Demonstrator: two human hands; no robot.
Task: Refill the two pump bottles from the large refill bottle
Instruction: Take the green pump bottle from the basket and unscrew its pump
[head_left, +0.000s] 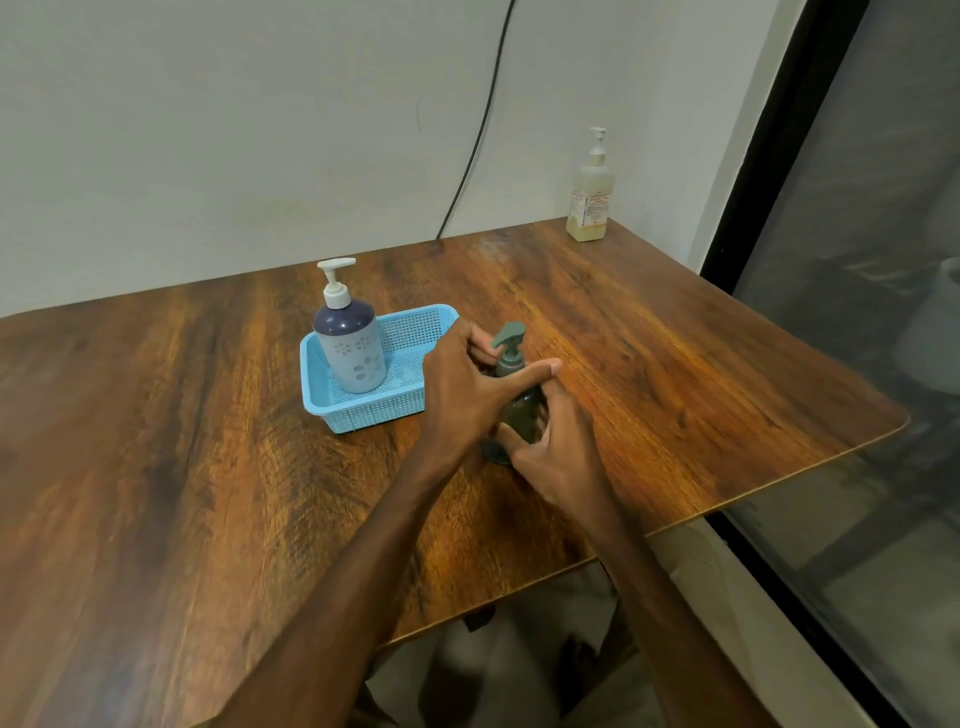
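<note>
Both hands are working on the green bottle (519, 408), which is standing upright on the desk (208, 467) near the middle, just right of the basket (363, 410) and outside it. Left hand (465, 387) is reaching in from the lower left and gripping the pump neck: fingers (475, 345) are curling round the far side of the collar while the thumb is stretching across the near side, tip pointing right. Right hand (553, 452) is gripping the bottle's lower body, fingers wrapping it from the right and thumb pressing on the front, so most of the body is hidden. The green pump head is sticking up above the left hand, nozzle pointing right. Cannot tell whether the pump is loosening from the bottle or seated tight. The blue bottle (349, 348) with its white pump is standing upright in the left end of the light blue mesh basket; the rest of the basket is holding nothing visible. The refill bottle (591, 197), clear with pale yellowish liquid, a label and a white pump, is standing at the far right corner of the desk against the wall (260, 130), well apart from the hands. A black cable (480, 124) is hanging down the wall behind the desk. A dark-framed window (857, 312) is running along the right side.
</note>
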